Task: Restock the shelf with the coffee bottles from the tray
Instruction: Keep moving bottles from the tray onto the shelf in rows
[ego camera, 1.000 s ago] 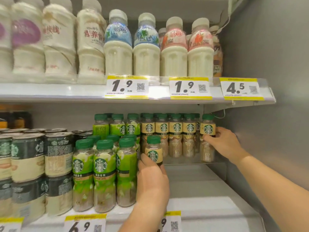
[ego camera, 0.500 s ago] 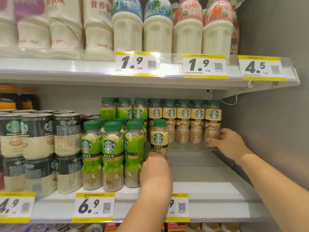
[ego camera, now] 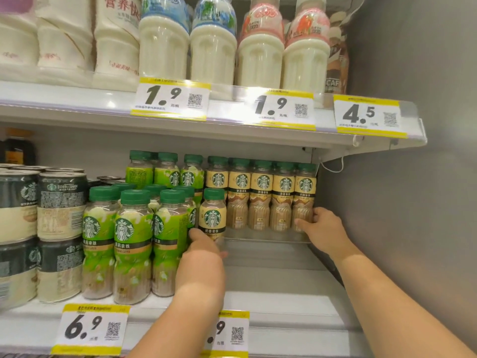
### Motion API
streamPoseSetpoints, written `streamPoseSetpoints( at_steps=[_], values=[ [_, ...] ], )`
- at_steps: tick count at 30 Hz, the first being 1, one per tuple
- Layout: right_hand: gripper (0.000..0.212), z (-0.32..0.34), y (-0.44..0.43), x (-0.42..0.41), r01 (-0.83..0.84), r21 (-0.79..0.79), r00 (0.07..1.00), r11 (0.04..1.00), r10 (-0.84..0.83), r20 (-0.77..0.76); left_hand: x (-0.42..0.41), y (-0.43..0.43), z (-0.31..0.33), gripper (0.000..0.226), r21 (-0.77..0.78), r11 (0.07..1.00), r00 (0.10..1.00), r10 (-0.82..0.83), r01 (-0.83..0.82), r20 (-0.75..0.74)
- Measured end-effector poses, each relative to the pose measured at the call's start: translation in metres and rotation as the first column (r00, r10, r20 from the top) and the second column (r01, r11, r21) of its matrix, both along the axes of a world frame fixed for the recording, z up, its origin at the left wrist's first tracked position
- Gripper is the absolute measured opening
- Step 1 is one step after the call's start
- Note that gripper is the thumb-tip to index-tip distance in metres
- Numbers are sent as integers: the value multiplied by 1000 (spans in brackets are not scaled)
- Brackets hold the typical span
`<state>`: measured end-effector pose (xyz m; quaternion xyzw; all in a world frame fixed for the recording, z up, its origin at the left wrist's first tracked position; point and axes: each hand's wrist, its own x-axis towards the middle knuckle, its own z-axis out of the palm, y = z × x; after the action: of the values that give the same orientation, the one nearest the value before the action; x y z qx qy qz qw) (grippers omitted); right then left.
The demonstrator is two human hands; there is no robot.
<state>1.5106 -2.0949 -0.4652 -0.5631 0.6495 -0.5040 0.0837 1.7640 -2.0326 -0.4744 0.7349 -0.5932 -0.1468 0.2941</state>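
Two bare hands reach into the white metal lower shelf [ego camera: 278, 301]; the left hand [ego camera: 204, 251], at centre frame, wraps the base of a single cream-labelled, green-capped coffee bottle [ego camera: 213, 215] standing upright ahead of the back row [ego camera: 263, 195]; the right hand [ego camera: 324, 228], centre right, clasps the rightmost cream-labelled bottle [ego camera: 304, 197] of that row; green-labelled bottles [ego camera: 131, 241] stand left.
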Motion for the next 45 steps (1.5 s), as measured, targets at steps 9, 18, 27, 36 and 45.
streamPoseSetpoints(
  at_steps=[9,18,27,36,45],
  values=[
    [37,-3,7,3,19,35,993,999,-15,-113,1,20,-3,58,-139,990,1000,-9,11,18],
    [60,1,66,24,61,117,950,991,-21,-312,13,50,-6,71,-128,974,931,-135,188,339],
    [78,-11,167,76,254,175,706,951,-59,-705,63,84,-24,56,-331,779,702,-189,534,687],
    [86,-72,255,147,275,141,553,951,-37,-832,146,104,-78,80,-246,617,509,-294,748,809],
    [81,-180,313,181,267,221,492,938,64,-868,205,129,-181,80,-175,454,374,-397,874,838]
  ],
)
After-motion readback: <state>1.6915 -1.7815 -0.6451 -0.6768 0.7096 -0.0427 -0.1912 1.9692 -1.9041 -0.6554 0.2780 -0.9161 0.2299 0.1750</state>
